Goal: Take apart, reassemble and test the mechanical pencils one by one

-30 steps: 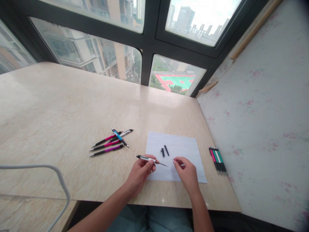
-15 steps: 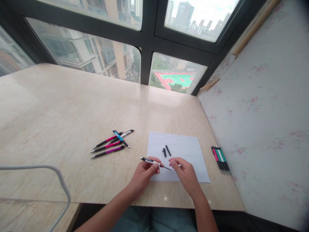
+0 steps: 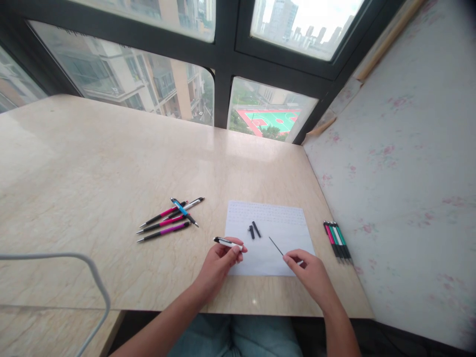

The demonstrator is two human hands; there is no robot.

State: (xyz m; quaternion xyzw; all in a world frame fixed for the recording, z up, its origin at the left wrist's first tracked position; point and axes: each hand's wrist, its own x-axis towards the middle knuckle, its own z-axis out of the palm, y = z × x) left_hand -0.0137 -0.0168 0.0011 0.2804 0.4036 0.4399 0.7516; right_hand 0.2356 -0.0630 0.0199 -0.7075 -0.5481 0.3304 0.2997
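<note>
My left hand (image 3: 221,260) is closed on a white and black pen barrel (image 3: 226,242), held level just left of a white sheet of paper (image 3: 269,238). My right hand (image 3: 310,271) pinches the end of a thin dark refill (image 3: 275,246), which slants up and left over the paper, apart from the barrel. Two small black pen parts (image 3: 254,230) lie on the sheet above the hands.
Several pens (image 3: 169,218) in pink, purple, blue and white lie loose left of the paper. A neat row of pens (image 3: 336,240) lies at the right by the wall. A grey wire loop (image 3: 74,277) sits at the lower left. The tan table (image 3: 111,163) ends near my body.
My right hand has drawn the thin refill out of the barrel and moved right and toward me. My left hand stays put with the barrel.
</note>
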